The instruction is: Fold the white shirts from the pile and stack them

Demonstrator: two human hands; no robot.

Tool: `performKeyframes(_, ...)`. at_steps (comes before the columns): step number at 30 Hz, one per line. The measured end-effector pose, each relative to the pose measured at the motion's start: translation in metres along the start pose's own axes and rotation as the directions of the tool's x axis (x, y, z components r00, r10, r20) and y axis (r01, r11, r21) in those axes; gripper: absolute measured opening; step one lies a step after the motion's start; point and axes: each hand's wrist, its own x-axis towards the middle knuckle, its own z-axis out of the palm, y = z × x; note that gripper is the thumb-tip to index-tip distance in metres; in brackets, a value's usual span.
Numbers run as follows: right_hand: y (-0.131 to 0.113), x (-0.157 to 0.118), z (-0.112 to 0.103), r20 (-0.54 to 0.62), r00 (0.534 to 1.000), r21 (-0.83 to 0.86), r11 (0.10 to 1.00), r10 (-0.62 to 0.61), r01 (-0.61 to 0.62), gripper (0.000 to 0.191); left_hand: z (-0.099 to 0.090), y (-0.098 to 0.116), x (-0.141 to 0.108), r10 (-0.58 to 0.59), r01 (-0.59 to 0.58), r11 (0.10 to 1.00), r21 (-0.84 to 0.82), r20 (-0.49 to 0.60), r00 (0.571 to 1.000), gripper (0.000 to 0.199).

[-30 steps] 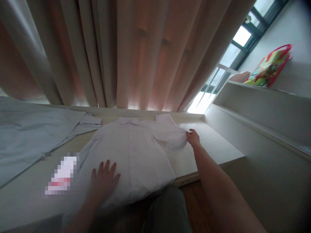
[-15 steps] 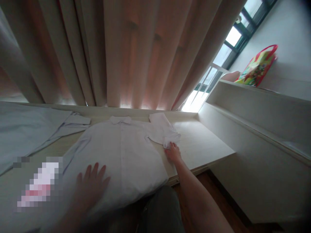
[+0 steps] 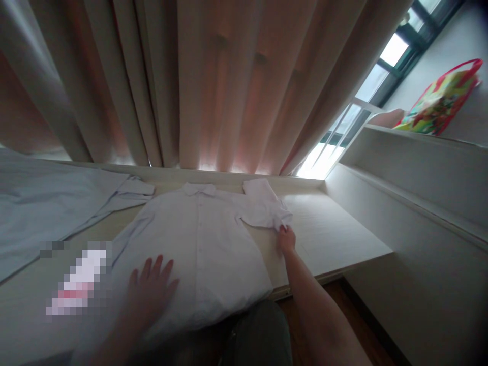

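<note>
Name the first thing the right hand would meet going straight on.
The right hand would likely meet the white sleeve first, since its fingers pinch that sleeve's end. Farther on, the curtain seems in line, though depth is unclear.

You face a long pleated curtain, glowing pinkish with daylight. To the curtain's right, you see a bright, dark-framed window, white bars, a pale wall and white panelling. Below the curtain are a pale platform and brown floor.

head-worn view, looking forward and down from above, seemingly tilted, fairly close
</note>
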Motion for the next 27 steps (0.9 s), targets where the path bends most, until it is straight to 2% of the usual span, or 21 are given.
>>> performKeyframes(4,0.005,0.039,-0.037,-0.143,0.982,0.292,0.953,0.126,-0.08,0.036,0.002,0.0,0.001,0.002,-0.002,1.0,0.01,-0.012,1.0,0.055)
performKeyframes(7,0.017,0.055,-0.069,-0.23,0.94,0.474,0.872,0.252,-0.118,0.033,0.001,0.0,0.001,0.0,0.0,1.0,0.013,-0.012,1.0,0.056)
performKeyframes(12,0.051,0.044,-0.103,-0.245,0.863,0.657,0.73,0.442,-0.188,0.017,-0.001,0.001,-0.001,0.005,-0.005,1.0,0.007,-0.019,1.0,0.055)
performKeyframes(15,0.064,0.029,-0.111,-0.197,0.857,0.706,0.675,0.476,-0.213,0.01,-0.004,0.001,-0.003,0.005,-0.005,1.0,0.004,-0.024,1.0,0.055)
performKeyframes(17,0.062,0.026,-0.114,-0.179,0.867,0.727,0.656,0.464,-0.201,0.011,-0.004,0.0,-0.003,0.004,-0.004,1.0,0.003,-0.02,1.0,0.055)
performKeyframes(19,0.048,0.032,-0.116,-0.176,0.887,0.747,0.644,0.428,-0.163,0.012,-0.002,-0.001,-0.002,0.009,-0.009,1.0,-0.001,-0.018,1.0,0.055)
performKeyframes(21,0.022,0.044,-0.117,-0.18,0.912,0.765,0.635,0.369,-0.107,0.016,0.002,-0.003,-0.002,0.02,-0.02,1.0,-0.01,-0.023,1.0,0.056)
performKeyframes(25,-0.059,0.062,-0.109,-0.184,0.963,0.784,0.62,0.195,0.025,0.021,0.006,-0.006,-0.001,0.025,-0.026,0.999,-0.043,-0.023,0.999,0.058)
performKeyframes(27,-0.108,0.057,-0.096,-0.183,0.983,0.814,0.563,0.021,0.14,0.024,0.006,-0.006,-0.002,0.018,-0.019,0.998,-0.053,-0.022,1.0,0.058)
